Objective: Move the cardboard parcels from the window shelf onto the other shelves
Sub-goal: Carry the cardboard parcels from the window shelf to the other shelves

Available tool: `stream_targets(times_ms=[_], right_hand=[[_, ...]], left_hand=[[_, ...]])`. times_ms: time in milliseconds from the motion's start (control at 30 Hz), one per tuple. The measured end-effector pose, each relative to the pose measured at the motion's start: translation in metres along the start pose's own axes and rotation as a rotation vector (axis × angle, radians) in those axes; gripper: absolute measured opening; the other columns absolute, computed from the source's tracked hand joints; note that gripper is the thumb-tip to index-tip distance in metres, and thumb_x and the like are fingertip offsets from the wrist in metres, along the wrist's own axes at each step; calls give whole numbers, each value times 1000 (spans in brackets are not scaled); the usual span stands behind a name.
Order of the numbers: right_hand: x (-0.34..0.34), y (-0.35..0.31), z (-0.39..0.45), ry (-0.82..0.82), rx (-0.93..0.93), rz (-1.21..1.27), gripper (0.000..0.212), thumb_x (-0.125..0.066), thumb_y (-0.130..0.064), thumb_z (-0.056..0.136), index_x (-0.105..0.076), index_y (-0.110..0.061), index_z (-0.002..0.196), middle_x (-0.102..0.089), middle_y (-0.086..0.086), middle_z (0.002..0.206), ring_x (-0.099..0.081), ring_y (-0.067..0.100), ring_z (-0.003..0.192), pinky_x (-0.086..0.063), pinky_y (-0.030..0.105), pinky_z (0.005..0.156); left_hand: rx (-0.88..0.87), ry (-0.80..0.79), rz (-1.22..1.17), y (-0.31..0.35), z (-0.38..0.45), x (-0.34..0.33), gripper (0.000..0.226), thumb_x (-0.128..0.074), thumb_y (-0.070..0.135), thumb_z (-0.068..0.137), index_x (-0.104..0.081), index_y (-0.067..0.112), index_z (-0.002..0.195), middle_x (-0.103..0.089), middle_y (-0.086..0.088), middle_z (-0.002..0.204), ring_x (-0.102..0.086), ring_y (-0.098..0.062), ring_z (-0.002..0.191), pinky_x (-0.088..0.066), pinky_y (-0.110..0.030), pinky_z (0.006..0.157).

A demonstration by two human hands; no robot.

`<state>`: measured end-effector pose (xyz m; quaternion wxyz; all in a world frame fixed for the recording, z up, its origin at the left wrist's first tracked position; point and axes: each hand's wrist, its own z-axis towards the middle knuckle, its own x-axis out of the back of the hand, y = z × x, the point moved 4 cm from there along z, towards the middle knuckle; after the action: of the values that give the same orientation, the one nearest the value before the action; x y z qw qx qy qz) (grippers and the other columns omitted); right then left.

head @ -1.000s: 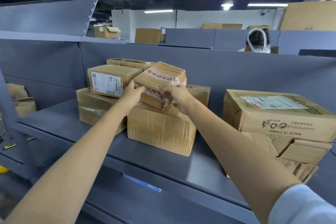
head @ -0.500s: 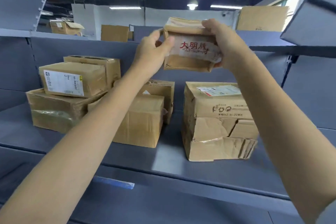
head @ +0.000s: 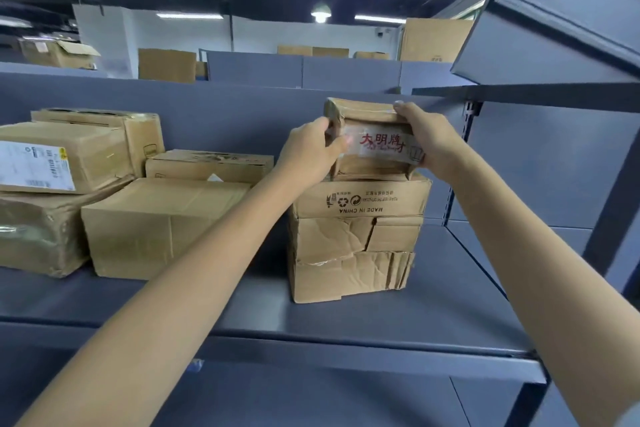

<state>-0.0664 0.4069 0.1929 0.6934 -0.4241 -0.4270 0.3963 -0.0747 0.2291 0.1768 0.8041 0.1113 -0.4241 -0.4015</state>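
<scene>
We note, at the far left of the grey shelf (head: pixel 433 305), a labelled parcel (head: pixel 59 158) stacked on a tape-wrapped parcel (head: pixel 38 232), with another carton (head: pixel 138 130) just behind them. Next stands a plain box (head: pixel 152 227), and a flat carton (head: pixel 207 165) lies behind it. Our left hand (head: pixel 306 152) grips the left end of the small parcel (head: pixel 375 142), thumb curled over its front edge. That parcel, bearing red characters on clear tape, sits on top of the crushed box (head: pixel 353 239) marked "MADE IN CHINA", printed upside down; whether it rests fully or is partly carried we cannot tell. Our right hand (head: pixel 431 139) grasps the parcel's right end, fingers over its top edge. The crushed box stands well apart from the shelf's right upright (head: pixel 460 163).
</scene>
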Motion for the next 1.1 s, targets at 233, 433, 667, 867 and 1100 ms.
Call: stream_targets(times_ms=[233,433,667,867,1100], right_hand=[[-2,-22,-12,305,329,-226,57,-53,-44,89,-45,-9,132,-51,6,129,-47,20,121,-41,29,92],[-68,-68,-62,345,801,-198,43,-57,-28,90,-51,-5,126,-53,6,129,-45,10,119,-25,1,86],[-188,-45,-81,-126,674,-265,43,-58,-22,90,-50,3,125,-52,15,129,-46,27,121,-32,23,89],[-276,41,-65,-456,128,-285,87,-61,-52,82,-24,-7,146,-30,21,147,-29,37,136,-33,42,110],[-293,78,-62,-379,-12,-89,90,-57,-41,90,4,-14,151,-10,18,157,-24,34,141,-29,40,112]], left_hand=[[30,-31,-53,-10,-8,11,49,-48,47,93,-48,18,133,-55,-1,131,-51,-16,118,-43,-31,92],[218,92,31,-64,-18,54,52,-41,47,96,-41,16,138,-50,-3,135,-49,-19,121,-43,-31,94],[553,208,149,-174,-62,121,51,-42,46,96,-45,10,132,-51,-10,132,-48,-29,119,-39,-37,94],[807,169,208,-249,-110,145,60,-42,51,93,-38,13,138,-41,-15,141,-39,-35,129,-34,-46,105],[949,68,-24,-295,-128,140,75,-41,56,92,-18,13,149,-30,-7,152,-32,-30,137,-30,-47,110]])
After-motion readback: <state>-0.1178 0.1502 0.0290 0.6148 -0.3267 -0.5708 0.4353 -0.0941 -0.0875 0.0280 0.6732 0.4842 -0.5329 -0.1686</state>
